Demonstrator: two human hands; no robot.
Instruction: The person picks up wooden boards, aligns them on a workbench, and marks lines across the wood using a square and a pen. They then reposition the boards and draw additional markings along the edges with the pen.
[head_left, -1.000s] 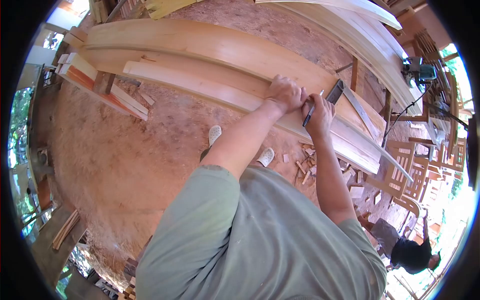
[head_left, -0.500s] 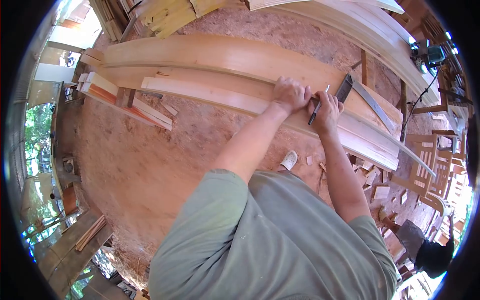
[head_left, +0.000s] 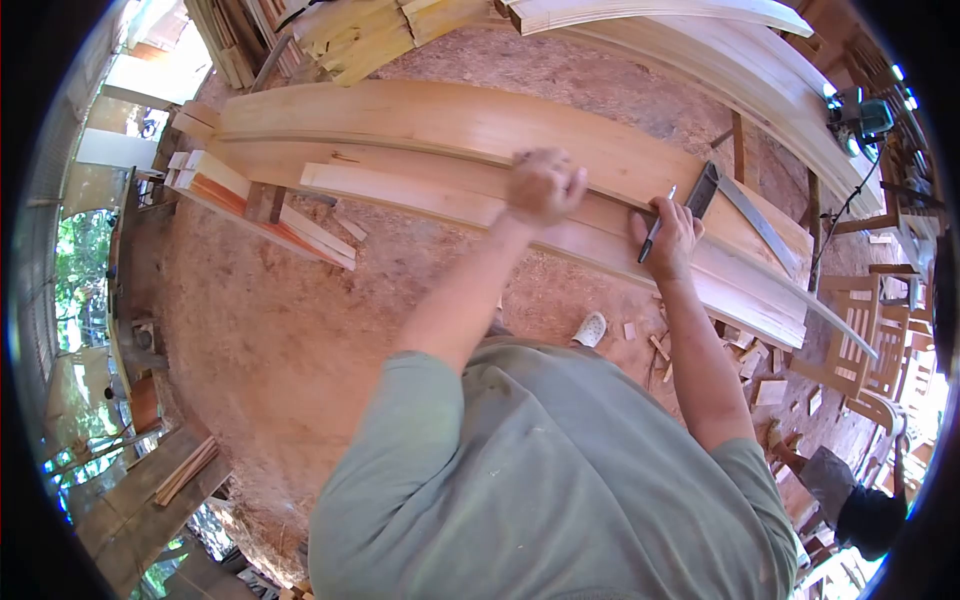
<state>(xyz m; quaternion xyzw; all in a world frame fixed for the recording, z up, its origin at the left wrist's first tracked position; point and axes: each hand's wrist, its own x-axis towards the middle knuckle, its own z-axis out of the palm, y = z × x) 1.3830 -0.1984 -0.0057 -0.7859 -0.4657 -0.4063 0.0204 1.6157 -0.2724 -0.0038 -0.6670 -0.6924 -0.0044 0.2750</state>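
My right hand is closed around a dark pen, its light end poking up past the fingers. This hand is at the edge of a long thin wooden strip that runs along the boards. My left hand, blurred by motion, is curled over the same line farther left; what its fingers grip cannot be made out. Beneath both hands lie long pale boards. Just right of my right hand, a square with a dark stock and metal blade rests on the far board.
A block-built support stands under the boards' left end. Beyond are stacked planks and a power tool with a cord. Wooden chairs stand at right, near wood offcuts on the dusty floor. Another person is at lower right.
My left hand has moved left along the boards, away from my right hand. My right hand still holds the pen near the square. The whole view has shifted slightly.
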